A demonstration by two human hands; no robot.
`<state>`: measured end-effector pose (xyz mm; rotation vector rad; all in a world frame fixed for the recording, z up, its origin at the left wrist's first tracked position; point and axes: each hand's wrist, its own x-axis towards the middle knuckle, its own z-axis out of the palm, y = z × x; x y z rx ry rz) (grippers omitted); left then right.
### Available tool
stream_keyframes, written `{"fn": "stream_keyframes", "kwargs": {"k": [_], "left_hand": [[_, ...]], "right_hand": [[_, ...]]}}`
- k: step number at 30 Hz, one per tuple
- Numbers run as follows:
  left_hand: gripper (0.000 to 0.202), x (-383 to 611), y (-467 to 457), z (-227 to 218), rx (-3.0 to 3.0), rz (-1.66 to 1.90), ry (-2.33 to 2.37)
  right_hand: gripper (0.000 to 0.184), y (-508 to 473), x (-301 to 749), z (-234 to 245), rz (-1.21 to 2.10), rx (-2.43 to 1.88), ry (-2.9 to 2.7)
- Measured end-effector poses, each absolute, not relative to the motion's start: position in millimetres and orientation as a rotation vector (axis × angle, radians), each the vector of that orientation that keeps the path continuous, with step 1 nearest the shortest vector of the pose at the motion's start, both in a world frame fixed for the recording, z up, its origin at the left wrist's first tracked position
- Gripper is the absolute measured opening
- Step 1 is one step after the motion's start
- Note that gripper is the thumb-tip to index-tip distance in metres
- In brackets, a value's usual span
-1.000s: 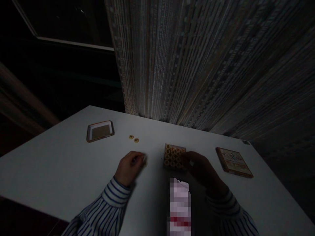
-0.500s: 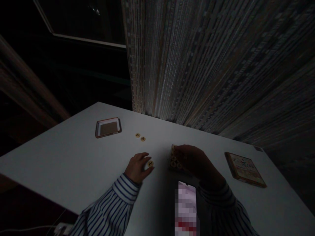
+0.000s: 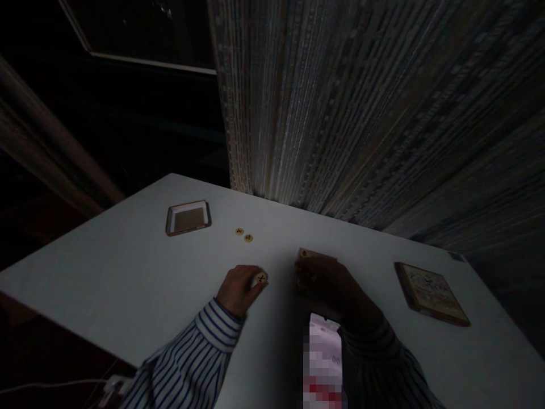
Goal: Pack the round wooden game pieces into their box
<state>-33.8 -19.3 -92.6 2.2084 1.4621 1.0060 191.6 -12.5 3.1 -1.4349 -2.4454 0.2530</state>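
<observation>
My left hand (image 3: 237, 291) pinches a round, pale Chinese chess piece (image 3: 261, 278) between thumb and fingers, its dark character facing up. My right hand (image 3: 326, 281) is curled over a small box (image 3: 317, 254) of such pieces and covers most of it. One piece (image 3: 304, 254) shows at the box's far left corner. Whatever the right fingers grip is hidden in shadow. Beyond my left hand, two more pieces, a left one (image 3: 239, 232) and a right one (image 3: 248, 238), lie flat side by side on the white table (image 3: 140, 267).
An open, shallow tray-like lid (image 3: 188, 218) lies at the far left. To the right rests a flat box (image 3: 432, 293) with a printed cover. A lit phone (image 3: 326, 346) is near me beside my right forearm. A string curtain (image 3: 298, 113) hangs along the table's back edge.
My left fingers have closed on the chess piece that lay between them. My right hand has shifted slightly left and nearer over the box, uncovering its far edge.
</observation>
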Motion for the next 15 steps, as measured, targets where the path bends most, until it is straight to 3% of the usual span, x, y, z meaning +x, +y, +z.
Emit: {"fn": "stream_keyframes", "kwargs": {"k": [9, 15], "left_hand": [[0.026, -12, -24, -91, 1.302, 1.201, 1.369], [0.033, -6, -22, -79, 1.040, 1.227, 1.199]], "right_hand": [[0.019, -13, 195, 1, 0.224, -1.392, -2.444], [0.019, -13, 195, 2, 0.228, -1.402, -2.445]]}}
